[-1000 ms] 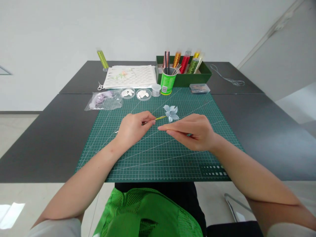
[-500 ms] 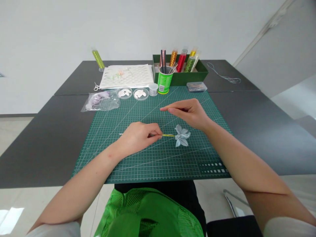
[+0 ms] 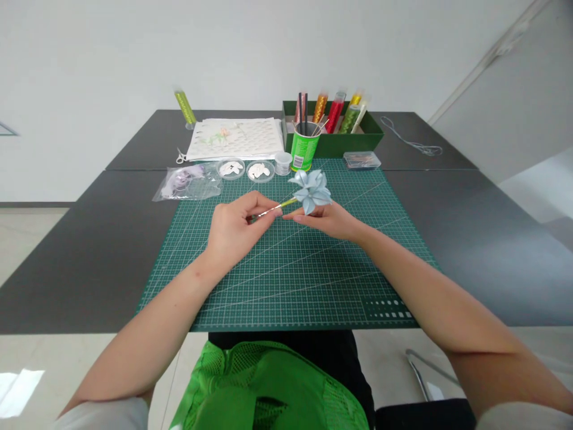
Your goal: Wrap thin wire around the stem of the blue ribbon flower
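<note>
My left hand (image 3: pixel 239 230) pinches the thin wire stem of a pale blue artificial flower (image 3: pixel 312 191) between thumb and fingers. The stem (image 3: pixel 289 202) looks yellow-green near the bloom and silvery towards my fingers. It slants up to the right, above the green cutting mat (image 3: pixel 277 286). Just below and behind the petals, my right hand (image 3: pixel 329 221) has its thumb and fingertips pressed together close to the stem. Whatever its pinch holds is too fine to make out, and the petals cover part of that hand.
Along the back stand a green can (image 3: pixel 304 149) with sticks, a dark green box (image 3: pixel 353 142) of thread spools, a clear case (image 3: pixel 362 159), and dishes of white pieces (image 3: pixel 261 171). Further left lie a plastic bag (image 3: pixel 188 182), white sheets (image 3: pixel 235 140) and scissors (image 3: pixel 181 156).
My left hand has raised the flower off the mat and tilted its bloom upward, away from me. My right hand has come down and left, to just beneath the petals.
</note>
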### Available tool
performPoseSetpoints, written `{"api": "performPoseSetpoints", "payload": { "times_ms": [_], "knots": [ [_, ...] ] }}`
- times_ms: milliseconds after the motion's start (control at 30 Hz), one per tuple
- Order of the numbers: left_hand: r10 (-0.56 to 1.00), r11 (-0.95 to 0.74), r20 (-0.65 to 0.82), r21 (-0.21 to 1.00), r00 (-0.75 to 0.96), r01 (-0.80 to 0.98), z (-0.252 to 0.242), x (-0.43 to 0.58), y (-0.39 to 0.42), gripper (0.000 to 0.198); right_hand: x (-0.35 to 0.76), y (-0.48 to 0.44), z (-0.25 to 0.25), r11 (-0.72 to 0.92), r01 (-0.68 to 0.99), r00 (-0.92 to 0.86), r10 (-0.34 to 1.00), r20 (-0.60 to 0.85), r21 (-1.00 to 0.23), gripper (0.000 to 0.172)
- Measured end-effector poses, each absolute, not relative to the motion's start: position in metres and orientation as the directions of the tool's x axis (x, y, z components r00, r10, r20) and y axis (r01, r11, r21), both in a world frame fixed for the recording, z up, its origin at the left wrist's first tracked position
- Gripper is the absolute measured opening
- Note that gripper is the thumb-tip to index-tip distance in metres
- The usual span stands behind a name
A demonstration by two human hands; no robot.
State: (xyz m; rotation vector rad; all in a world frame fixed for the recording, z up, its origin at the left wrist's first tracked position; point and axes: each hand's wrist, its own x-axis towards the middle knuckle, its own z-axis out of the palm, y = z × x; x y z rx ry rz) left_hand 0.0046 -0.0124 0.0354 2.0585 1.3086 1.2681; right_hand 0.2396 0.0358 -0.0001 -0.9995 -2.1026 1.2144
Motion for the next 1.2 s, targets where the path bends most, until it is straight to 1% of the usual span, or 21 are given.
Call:
{"api": "performPoseSetpoints", "payload": {
  "times_ms": [67, 167, 233, 333, 433, 533, 600, 667, 767, 867, 1000, 1200],
  "knots": [
    [0.861, -0.462, 0.502, 0.702, 0.084, 0.542, 0.034, 0.003, -0.008, 0.004, 0.238, 0.032, 0.004, 0.325, 0.367, -0.652, 0.758, 0.009, -0.871, 0.046],
    [0.854, -0.449, 0.519, 0.688, 0.046, 0.570, 0.031, 0.000, -0.002, 0.004, 0.238, 0.028, 0.013, 0.340, 0.377, -0.713, 0.700, -0.036, -0.861, 0.043],
    [0.851, -0.446, 0.524, 0.682, 0.038, 0.580, 0.030, -0.001, 0.000, 0.003, 0.239, 0.026, 0.018, 0.367, 0.375, -0.754, 0.655, -0.049, -0.851, 0.040],
    [0.853, -0.432, 0.520, 0.674, 0.030, 0.599, 0.028, -0.002, 0.001, 0.003, 0.241, 0.023, 0.026, 0.394, 0.359, -0.806, 0.588, -0.068, -0.846, 0.040],
    [0.867, -0.409, 0.497, 0.670, 0.034, 0.619, 0.027, -0.002, 0.002, 0.003, 0.244, 0.018, 0.037, 0.384, 0.333, -0.839, 0.538, -0.084, -0.861, 0.042],
    [0.893, -0.379, 0.445, 0.661, 0.069, 0.648, 0.027, -0.001, 0.002, 0.004, 0.248, 0.011, 0.052, 0.367, 0.300, -0.853, 0.517, -0.075, -0.881, 0.043],
    [0.912, -0.373, 0.386, 0.636, 0.141, 0.675, 0.026, 0.000, 0.001, 0.005, 0.250, 0.008, 0.060, 0.372, 0.271, -0.851, 0.524, -0.040, -0.888, 0.041],
    [0.913, -0.401, 0.314, 0.586, 0.259, 0.704, 0.027, 0.002, -0.001, 0.007, 0.252, 0.005, 0.067, 0.385, 0.241, -0.836, 0.549, 0.011, -0.891, 0.039],
    [0.870, -0.491, 0.233, 0.478, 0.434, 0.728, 0.029, 0.004, -0.005, 0.010, 0.254, 0.002, 0.073, 0.384, 0.230, -0.787, 0.614, 0.061, -0.894, 0.039],
    [0.808, -0.584, 0.204, 0.399, 0.552, 0.707, 0.030, 0.005, -0.009, 0.011, 0.255, 0.001, 0.075, 0.370, 0.264, -0.730, 0.680, 0.066, -0.890, 0.043],
    [0.742, -0.656, 0.179, 0.392, 0.646, 0.645, 0.032, 0.006, -0.012, 0.009, 0.257, 0.005, 0.070, 0.375, 0.303, -0.678, 0.731, 0.078, -0.876, 0.048],
    [0.723, -0.673, 0.190, 0.410, 0.665, 0.615, 0.037, 0.007, -0.015, 0.010, 0.258, 0.021, 0.055, 0.360, 0.285, -0.641, 0.761, 0.102, -0.888, 0.054]
  ]
}}
